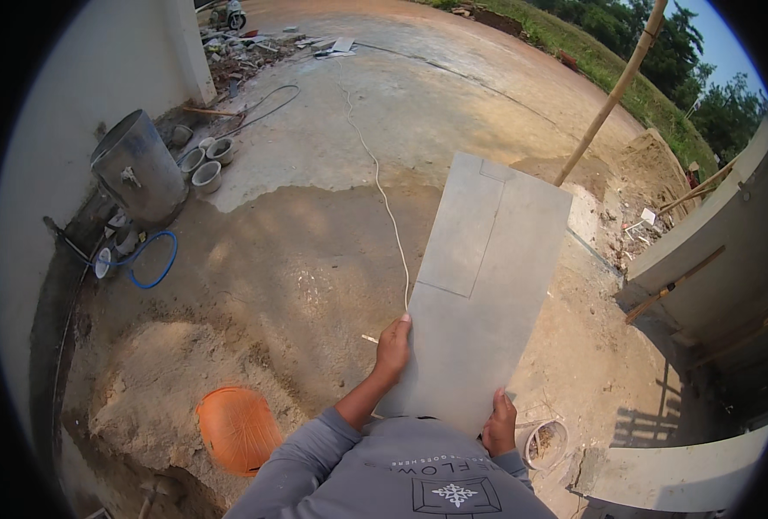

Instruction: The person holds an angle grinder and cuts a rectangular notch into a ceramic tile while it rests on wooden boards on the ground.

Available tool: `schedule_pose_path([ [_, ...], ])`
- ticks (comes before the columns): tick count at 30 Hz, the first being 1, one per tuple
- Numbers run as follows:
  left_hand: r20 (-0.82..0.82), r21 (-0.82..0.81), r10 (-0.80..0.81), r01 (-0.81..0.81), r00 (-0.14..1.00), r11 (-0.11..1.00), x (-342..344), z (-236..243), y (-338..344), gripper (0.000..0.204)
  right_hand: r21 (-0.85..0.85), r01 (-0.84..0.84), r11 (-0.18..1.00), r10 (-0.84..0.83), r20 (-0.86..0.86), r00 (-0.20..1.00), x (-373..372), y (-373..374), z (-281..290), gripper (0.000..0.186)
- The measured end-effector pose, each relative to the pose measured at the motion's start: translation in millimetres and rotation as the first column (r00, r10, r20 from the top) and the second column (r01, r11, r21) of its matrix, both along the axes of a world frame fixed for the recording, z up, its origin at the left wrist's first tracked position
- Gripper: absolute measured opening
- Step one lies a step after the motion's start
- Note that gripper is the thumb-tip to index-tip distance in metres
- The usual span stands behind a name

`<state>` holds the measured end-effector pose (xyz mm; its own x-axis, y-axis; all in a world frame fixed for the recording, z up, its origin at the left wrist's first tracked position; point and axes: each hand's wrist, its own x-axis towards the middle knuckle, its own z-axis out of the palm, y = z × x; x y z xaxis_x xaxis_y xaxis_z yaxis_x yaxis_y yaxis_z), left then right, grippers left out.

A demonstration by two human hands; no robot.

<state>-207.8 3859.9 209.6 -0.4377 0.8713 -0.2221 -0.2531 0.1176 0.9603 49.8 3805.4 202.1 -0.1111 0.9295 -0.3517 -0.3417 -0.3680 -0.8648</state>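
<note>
I hold a large grey rectangular tile (505,320) out in front of my body, its lower end against my grey shirt. A rectangle and a smaller strip are outlined in thin lines on its upper part. My left hand (392,350) grips the tile's left edge, fingers wrapped round it. My right hand (499,424) grips the right edge near the bottom corner. A white cord (379,186) runs along the ground past the tile's left side. Just beyond my right hand stands a pale bucket (544,443) with debris in it.
An orange basin (237,428) lies on a sand heap (141,376). A metal drum (141,173), small buckets (206,176) and blue hose (154,277) line the left wall. A bamboo pole (609,95) rises behind the tile; a low wall (704,208) bounds the right. Rubble (237,60) lies farther back.
</note>
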Motion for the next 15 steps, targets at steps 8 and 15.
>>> schedule_pose_path([
  [8, 0.037, -0.068, 0.145, -0.143, 0.989, 0.987, -74, -45, 178, 0.044, -0.140, -0.132, 0.981, 0.151, 0.143, 0.978, -74, 224, 13, 0.031],
  [15, -0.048, -0.040, 0.244, -0.246, 0.969, 0.969, -187, -72, 364, 0.046, -0.062, -0.215, 0.975, 0.223, 0.178, 0.958, -184, 420, -44, 0.038],
])
